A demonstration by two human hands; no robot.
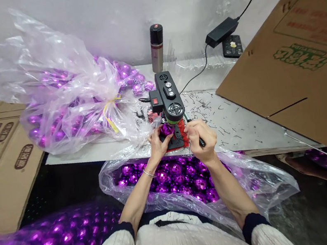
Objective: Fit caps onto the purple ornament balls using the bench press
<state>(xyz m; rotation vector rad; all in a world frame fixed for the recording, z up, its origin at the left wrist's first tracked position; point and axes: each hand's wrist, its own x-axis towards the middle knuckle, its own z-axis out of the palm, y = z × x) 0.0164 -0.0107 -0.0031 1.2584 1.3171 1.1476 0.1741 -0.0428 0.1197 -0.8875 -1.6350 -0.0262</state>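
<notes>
A shiny purple faceted ball (167, 129) sits under the head of a small black bench drill press (169, 96). My left hand (157, 143) pinches the ball from its left and front sides, over the black base of the machine. My right hand (202, 139) is wrapped round the machine's lever handle (202, 142), whose black grip end sticks out below the fist. Below my forearms lies an open clear plastic bag (109, 184) full of similar purple balls (176, 168). The contact point between drill tip and ball is hidden.
A tied clear bag of purple balls (64, 114) rests at left on the white table (234, 131), which is strewn with dark shavings. Behind the machine stands a spray can (157, 48). A power adapter (222, 31) hangs on its cord. Cardboard boxes (293, 71) flank both sides.
</notes>
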